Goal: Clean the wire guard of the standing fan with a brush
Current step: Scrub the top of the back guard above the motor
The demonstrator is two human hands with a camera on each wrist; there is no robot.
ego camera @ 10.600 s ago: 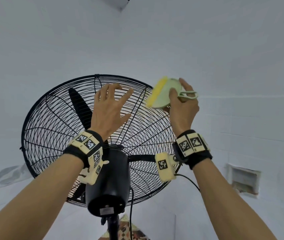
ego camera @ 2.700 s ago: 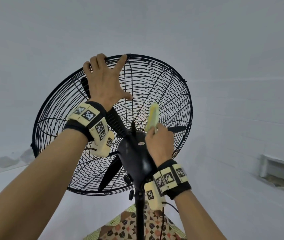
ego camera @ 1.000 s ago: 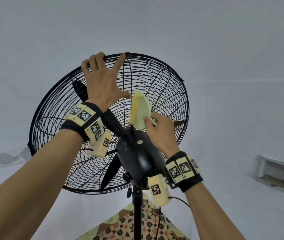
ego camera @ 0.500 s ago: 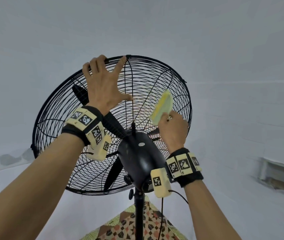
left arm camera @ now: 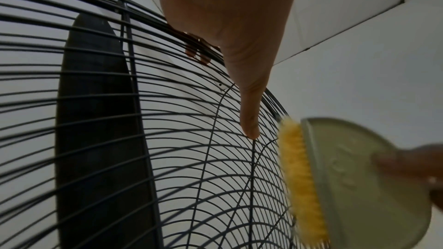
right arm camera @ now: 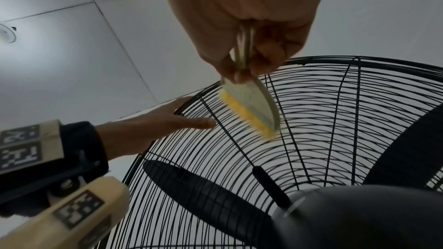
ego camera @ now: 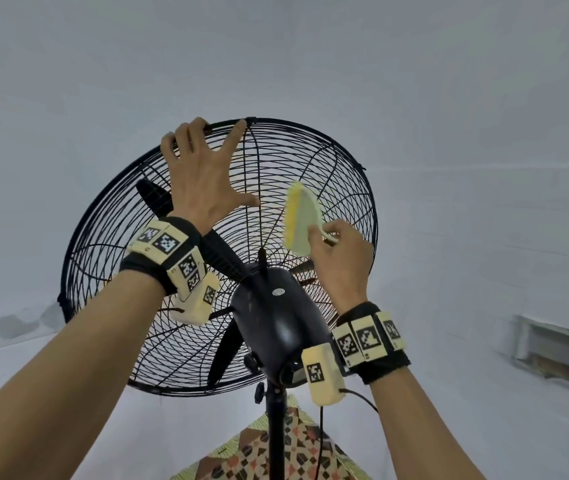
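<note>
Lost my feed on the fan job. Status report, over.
Left hand spread on wire guard, fingers hooked over the rim. Right hand grips brush, yellow bristles on the rear wires. Nothing in the way.

head view looks up from behind the round black wire fan guard (ego camera: pixel 338 174); both wrist views sit close under it, facing up, sharing its wires.

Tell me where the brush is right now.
In the head view the brush is right of centre, pinched by the right hand, bristles against the wire guard above the motor housing.
</note>
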